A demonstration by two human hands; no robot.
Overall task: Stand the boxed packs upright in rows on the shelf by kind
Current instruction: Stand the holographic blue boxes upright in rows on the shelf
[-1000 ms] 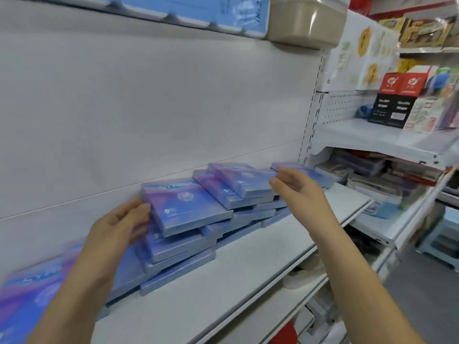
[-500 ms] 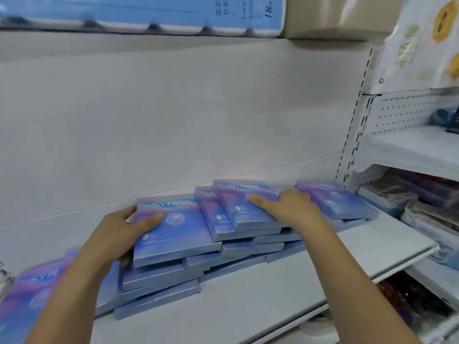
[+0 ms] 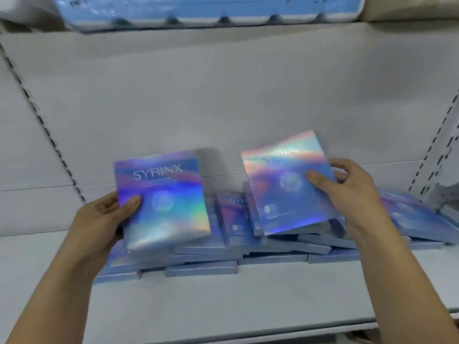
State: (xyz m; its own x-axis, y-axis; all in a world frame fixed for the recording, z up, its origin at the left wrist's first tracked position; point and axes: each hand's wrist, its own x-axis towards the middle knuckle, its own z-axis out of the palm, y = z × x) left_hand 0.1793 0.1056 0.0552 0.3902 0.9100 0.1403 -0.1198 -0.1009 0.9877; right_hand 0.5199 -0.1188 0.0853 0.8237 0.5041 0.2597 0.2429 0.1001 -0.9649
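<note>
Boxed packs (image 3: 273, 247): most lie flat in an overlapping heap along the back of the shelf (image 3: 223, 309), none stood up yet. Left to right. Your left hand (image 3: 99, 227) grips the left pack (image 3: 164, 202) at its lower left corner, thumb pressed across the front, the other fingers hidden behind it. Half a second ago that pack lay flat on top of the heap under your palm; now it is raised nearly upright, front face toward you, its bottom edge low over the heap. Whether that edge touches, you cannot tell. Next, the right pack (image 3: 285, 184), also lifted from flat, is tipped further off square and blurred. Your right hand (image 3: 347, 192) pinches it at the right edge, thumb on the front, fingers curled round the back. Both top packs are freed at once, so the standing-up step is under way. Judgement: the heap occupies the back of the shelf against the back panel (image 3: 223, 108), so you probably need bare shelf for the first row. Wrapped rolls (image 3: 198, 11) sit overhead.
</note>
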